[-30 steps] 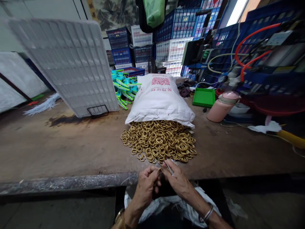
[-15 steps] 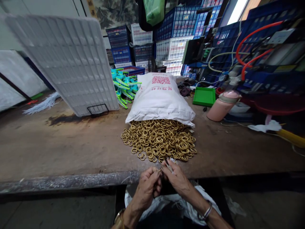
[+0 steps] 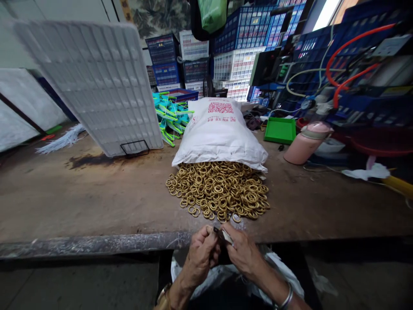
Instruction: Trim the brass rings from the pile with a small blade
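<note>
At the table's front edge, my right hand [image 3: 243, 249] is closed around a small knife [image 3: 227, 237] with a pale handle and a dark blade. The dark tip reaches the fingertips of my left hand [image 3: 201, 254]. That hand is closed in a pinch; what it holds is too small and covered to name. Just beyond both hands lies a heap of brass-coloured rings [image 3: 219, 189], spilling from the mouth of a white woven sack [image 3: 222, 133] with red print. A few rings lie loose at the heap's front.
A white ribbed plastic panel [image 3: 93, 86] leans upright at the left, beside turquoise and lime-green pieces [image 3: 171, 114]. On the right are a green tray [image 3: 280, 130] and a pink bottle [image 3: 305, 144]. Stacked crates [image 3: 238, 64] stand behind. White sacking [image 3: 277, 267] hangs below the edge.
The knife in my right hand has swung down, so its dark tip now meets my left fingertips; before, it pointed up toward the heap. The view has shifted slightly.
</note>
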Tool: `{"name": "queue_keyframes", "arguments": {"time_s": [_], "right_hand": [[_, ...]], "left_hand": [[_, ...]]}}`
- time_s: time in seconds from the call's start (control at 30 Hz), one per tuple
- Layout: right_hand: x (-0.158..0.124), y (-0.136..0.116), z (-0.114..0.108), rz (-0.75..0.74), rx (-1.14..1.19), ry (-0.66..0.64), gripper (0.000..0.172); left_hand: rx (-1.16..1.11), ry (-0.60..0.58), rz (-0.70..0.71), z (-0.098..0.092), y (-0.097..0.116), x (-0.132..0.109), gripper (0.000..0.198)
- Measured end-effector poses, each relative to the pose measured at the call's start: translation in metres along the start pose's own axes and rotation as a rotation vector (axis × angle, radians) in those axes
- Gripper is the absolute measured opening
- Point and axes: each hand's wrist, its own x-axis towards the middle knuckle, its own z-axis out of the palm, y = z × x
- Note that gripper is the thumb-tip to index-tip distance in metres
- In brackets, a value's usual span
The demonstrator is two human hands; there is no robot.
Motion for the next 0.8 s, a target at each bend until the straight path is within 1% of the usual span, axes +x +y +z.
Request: {"name": "queue_keyframes", "arguments": {"time_s": [0.13,0.27,0.33,0.4,0.47,0.57,0.63,0.7,0.8], "right_hand": [[0.001,-0.003,-0.002,0.015,-0.095,-0.02,0.025],[0.001,-0.002,-0.005,0.022,-0.13,-0.077,0.024],[0.0,0.002,-0.007,0.055,-0.156,-0.087,0.022],[-0.002,0.009,-0.008,0.077,-0.189,-0.05,0.02],[-0.003,0.015,-0.01,0.083,-0.211,0.025,0.02],[-0.003,0.024,-0.015,0.104,-0.26,0.177,0.019],[-0.002,0.028,-0.018,0.123,-0.328,0.258,0.017],[0.0,0.031,-0.019,0.14,-0.404,0.286,0.014],[0.004,0.033,-0.017,0.156,-0.495,0.273,0.012]], "left_hand": [[0.085,-0.002,0.036,-0.003,0.001,0.0,0.035],[0.152,-0.029,0.137,-0.004,0.004,-0.007,0.033],[0.153,-0.071,0.155,-0.001,0.008,-0.013,0.031],[0.078,-0.12,0.149,0.002,0.012,-0.017,0.029],[-0.063,-0.134,0.092,0.004,0.016,-0.019,0.026],[-0.253,-0.088,-0.008,0.004,0.019,-0.014,0.025],[-0.301,-0.055,-0.036,0.001,0.017,-0.009,0.026],[-0.302,-0.034,-0.04,-0.002,0.013,-0.006,0.024],[-0.29,-0.03,-0.031,-0.005,0.008,-0.004,0.018]]}}
